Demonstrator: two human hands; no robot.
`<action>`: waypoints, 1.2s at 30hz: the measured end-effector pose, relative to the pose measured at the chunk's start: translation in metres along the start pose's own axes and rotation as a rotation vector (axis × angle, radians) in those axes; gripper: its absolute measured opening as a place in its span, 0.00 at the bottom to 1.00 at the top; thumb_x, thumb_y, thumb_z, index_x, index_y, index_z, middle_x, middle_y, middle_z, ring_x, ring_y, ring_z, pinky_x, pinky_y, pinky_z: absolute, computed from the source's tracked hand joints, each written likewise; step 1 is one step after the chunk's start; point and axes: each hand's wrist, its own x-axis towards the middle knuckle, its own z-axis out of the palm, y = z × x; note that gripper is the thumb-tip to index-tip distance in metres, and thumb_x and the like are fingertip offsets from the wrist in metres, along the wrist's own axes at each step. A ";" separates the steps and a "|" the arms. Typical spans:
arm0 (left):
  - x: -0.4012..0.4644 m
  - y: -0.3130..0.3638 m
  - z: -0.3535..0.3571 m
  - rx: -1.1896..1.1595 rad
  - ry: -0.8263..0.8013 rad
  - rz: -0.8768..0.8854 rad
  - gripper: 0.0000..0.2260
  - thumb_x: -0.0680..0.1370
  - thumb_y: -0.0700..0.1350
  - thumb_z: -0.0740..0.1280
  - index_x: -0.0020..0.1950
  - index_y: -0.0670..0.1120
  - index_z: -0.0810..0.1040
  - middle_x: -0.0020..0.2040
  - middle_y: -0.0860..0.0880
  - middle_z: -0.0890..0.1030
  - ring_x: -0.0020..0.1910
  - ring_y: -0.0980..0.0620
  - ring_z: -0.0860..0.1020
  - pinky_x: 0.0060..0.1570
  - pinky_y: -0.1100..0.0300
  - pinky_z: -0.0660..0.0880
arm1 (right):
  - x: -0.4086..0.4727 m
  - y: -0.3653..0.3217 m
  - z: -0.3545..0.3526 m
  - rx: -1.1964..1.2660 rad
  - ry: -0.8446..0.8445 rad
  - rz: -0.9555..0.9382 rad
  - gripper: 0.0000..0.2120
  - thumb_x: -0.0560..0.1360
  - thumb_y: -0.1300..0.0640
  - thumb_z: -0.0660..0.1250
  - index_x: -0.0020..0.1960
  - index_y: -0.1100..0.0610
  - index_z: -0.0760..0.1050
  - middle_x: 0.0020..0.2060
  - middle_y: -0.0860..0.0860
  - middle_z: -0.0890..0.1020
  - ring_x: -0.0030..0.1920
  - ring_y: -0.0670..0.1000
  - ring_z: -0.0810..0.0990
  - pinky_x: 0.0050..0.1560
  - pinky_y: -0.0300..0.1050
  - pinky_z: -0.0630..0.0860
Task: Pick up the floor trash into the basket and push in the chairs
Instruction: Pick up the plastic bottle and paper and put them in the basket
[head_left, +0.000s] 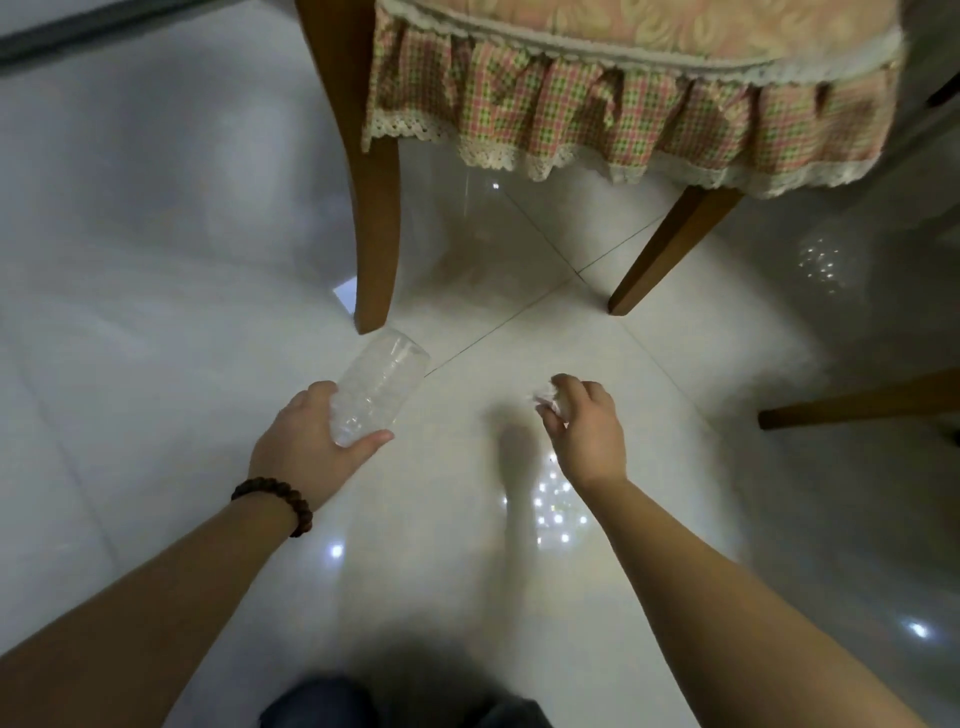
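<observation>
Left hand (306, 441): curled round the lower end of a clear plastic bottle (376, 387), thumb along its near side, fingers hidden behind. Bottle held above the floor, tilted, far end pointing up and away toward the foot of the nearest chair leg. Dark beaded bracelet (275, 501) on the left wrist.

Right hand (584, 428): fingers bent, pinching a small crumpled piece of clear wrapper (548, 400) at the fingertips; piece too small and blurred to identify further. Held above the floor, well apart from the bottle, roughly level with it.

Floor (156, 338): glossy pale tile, thin grout lines crossing between the hands and the chair, bright ceiling-light reflections below the right hand and at lower right. Small white scrap of paper (345, 296) lying flat on the tile, just left of and partly behind the nearest chair leg.

Chair (376, 218): brown wood, two legs in view, standing directly beyond the hands. Seat covered by a floral pink cushion cover (623, 119) with a pink-and-green checked frill edged in cream lace.

Second wooden leg or rail (857, 402): at right edge, low and near horizontal; whatever it belongs to is out of view.

Dark trouser fabric (322, 701): at bottom edge, between the forearms.
</observation>
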 end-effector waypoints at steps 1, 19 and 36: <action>-0.014 0.012 -0.022 -0.008 0.008 -0.017 0.32 0.67 0.60 0.74 0.64 0.45 0.70 0.53 0.48 0.75 0.52 0.46 0.75 0.47 0.55 0.72 | -0.009 -0.020 -0.020 0.020 0.010 -0.014 0.16 0.75 0.52 0.66 0.62 0.54 0.72 0.55 0.55 0.75 0.56 0.55 0.72 0.46 0.42 0.68; -0.254 0.179 -0.458 -0.117 0.226 -0.253 0.32 0.66 0.62 0.73 0.64 0.47 0.70 0.55 0.46 0.76 0.56 0.44 0.75 0.51 0.51 0.75 | -0.173 -0.426 -0.355 0.085 -0.138 -0.216 0.16 0.73 0.49 0.68 0.57 0.55 0.75 0.49 0.57 0.76 0.54 0.58 0.73 0.46 0.44 0.68; -0.262 0.094 -0.620 -0.123 0.304 -0.304 0.30 0.68 0.65 0.70 0.61 0.47 0.69 0.55 0.45 0.77 0.51 0.43 0.78 0.48 0.51 0.77 | -0.195 -0.613 -0.337 0.076 -0.104 -0.236 0.16 0.74 0.49 0.67 0.58 0.56 0.74 0.50 0.58 0.75 0.53 0.61 0.74 0.48 0.49 0.70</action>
